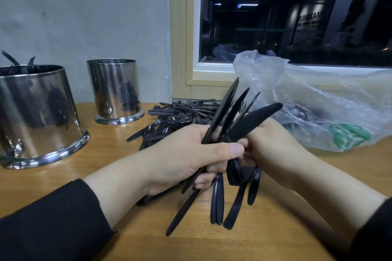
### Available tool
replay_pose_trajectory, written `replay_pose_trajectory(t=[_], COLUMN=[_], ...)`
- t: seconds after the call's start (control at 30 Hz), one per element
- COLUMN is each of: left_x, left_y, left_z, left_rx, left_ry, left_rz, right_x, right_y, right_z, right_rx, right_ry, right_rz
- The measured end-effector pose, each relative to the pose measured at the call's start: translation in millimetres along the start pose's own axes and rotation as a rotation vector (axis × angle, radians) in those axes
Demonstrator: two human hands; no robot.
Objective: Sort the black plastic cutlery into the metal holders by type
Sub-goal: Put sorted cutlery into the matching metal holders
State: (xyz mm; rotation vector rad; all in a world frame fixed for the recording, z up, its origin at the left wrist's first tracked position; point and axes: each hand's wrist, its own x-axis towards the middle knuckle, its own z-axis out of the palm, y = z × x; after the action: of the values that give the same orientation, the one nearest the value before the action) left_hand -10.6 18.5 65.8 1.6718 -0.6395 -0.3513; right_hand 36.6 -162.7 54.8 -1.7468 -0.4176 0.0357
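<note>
Am gripping mixed cutlery bundle point(229, 154) in left hand point(186, 154); right hand point(273, 150) pinching knife point(254, 121). Am risking slippage: bundle splaying loosely.

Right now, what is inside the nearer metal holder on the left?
Black cutlery pieces stick up above the rim of the nearer metal holder. Its wall hides their type and count.
</note>
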Motion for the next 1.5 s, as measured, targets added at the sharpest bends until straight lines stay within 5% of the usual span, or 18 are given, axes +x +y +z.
replay_pose_trajectory(t=[0.17, 0.33, 0.57, 0.67, 0.83, 1.03, 1.23, 1.33, 1.4, 1.5], left_x=[0.4, 9.3, 10.3, 10.3, 8.6, 10.2, 11.1, 14.1, 13.7, 12.5], left_y=[-6.1, -12.1, -10.5, -6.8, -6.7, -7.2, -12.2, -16.0, -15.1, -13.8], left_z=[-3.8, -9.4, -11.0, -11.3, -6.5, -4.7, -7.9, -14.1, -19.2, -23.9], left_rx=[0.032, -0.050, 0.015, -0.012, 0.347, 0.588, 0.557, 0.398, 0.272, 0.161], left_ry=[0.014, 0.413, 0.708, 0.728, 0.721, 0.609, 0.396, 0.475, 0.593, 0.710], left_rz=[-0.009, 0.057, 0.172, 0.136, -0.023, -0.033, -0.030, 0.013, 0.039, 0.060], right_x=[-0.2, 4.7, 3.3, -0.1, -2.0, -0.6, -4.3, -0.3, 4.4, 7.2], right_y=[-8.4, -18.1, -11.1, -13.5, -12.5, -10.0, -9.1, -3.9, 3.4, 11.6], right_z=[0.8, -17.4, -13.6, -8.6, -5.3, -8.4, -2.6, -5.7, -13.9, -20.9], right_rx=[0.174, 0.347, 0.139, 0.124, 0.121, 0.155, 0.136, -0.007, -0.335, -0.848], right_ry=[0.094, 0.440, 0.449, 0.393, 0.318, 0.269, 0.125, 0.195, 0.224, 0.036], right_rz=[-0.067, -0.175, -0.212, -0.217, -0.230, -0.238, -0.265, -0.255, -0.312, -0.385])
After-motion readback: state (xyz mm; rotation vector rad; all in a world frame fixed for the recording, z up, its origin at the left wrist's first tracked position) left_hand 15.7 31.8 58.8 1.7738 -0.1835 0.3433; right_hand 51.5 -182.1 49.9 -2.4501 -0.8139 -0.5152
